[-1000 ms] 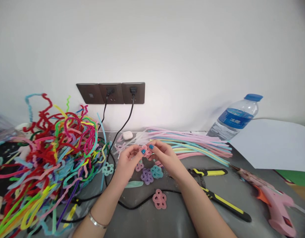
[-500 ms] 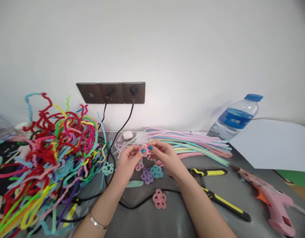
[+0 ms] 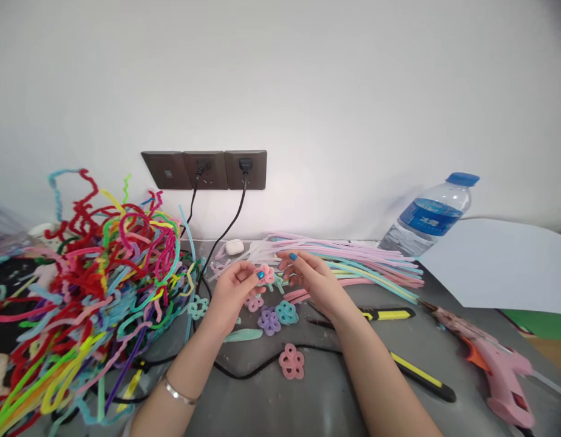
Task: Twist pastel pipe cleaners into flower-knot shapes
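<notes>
My left hand (image 3: 239,288) pinches a small pink pipe-cleaner flower (image 3: 266,273) between thumb and fingers. Just to its right, my right hand (image 3: 310,276) is apart from the flower, its thumb and fingers parted with nothing seen between them. Below the hands lie a purple flower (image 3: 269,320), a blue flower (image 3: 286,312) and a larger pink flower (image 3: 292,362) on the grey table. Another pink flower (image 3: 253,303) is partly covered by my left hand. A mint-green flower (image 3: 198,308) rests left of my left wrist, and a folded mint strip (image 3: 244,335) lies nearby.
A tangled heap of coloured pipe cleaners (image 3: 102,273) fills the left. Straight pastel pipe cleaners (image 3: 353,255) lie along the wall. At right are yellow-black pliers (image 3: 421,376), a pink glue gun (image 3: 494,364), a water bottle (image 3: 430,215) and white paper (image 3: 494,267). A black cable (image 3: 244,376) crosses the table.
My right hand has let go of the pink flower and moved slightly right, its fingers opening. The flower stays in my left hand.
</notes>
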The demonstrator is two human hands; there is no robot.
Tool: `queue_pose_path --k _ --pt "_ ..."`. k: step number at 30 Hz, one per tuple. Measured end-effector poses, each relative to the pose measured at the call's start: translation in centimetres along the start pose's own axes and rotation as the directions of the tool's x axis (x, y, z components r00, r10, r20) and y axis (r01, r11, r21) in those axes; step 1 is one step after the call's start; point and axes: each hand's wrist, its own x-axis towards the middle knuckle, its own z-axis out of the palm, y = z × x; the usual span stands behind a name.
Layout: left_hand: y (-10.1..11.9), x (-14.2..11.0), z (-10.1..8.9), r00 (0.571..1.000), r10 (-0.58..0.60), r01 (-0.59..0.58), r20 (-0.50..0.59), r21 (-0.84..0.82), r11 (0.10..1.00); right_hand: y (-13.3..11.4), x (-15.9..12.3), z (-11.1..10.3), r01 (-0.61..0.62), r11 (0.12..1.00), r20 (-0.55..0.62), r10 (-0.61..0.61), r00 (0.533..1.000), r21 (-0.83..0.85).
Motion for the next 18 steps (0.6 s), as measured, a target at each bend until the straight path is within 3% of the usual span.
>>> queue_pose_path --k 12,15,18 --pt "-0.92 -0.16 0.23 0.997 0.026 -0.033 0.079 0.099 0.995 0.08 -0.39 0.23 0.043 0.974 0.255 0.015 0.967 -0.222" --pt "-1.00 -0.30 0.47 0.999 0.032 -0.036 0.045 0.091 0.995 0.34 -0.27 0.16 0.053 0.972 0.238 0.003 0.971 -0.227" --pt "-0.83 -0.34 0.62 0.998 0.055 -0.055 0.001 0.045 0.997 0.51 -0.05 0.05 0.025 0.985 0.139 -0.001 0.990 -0.171"
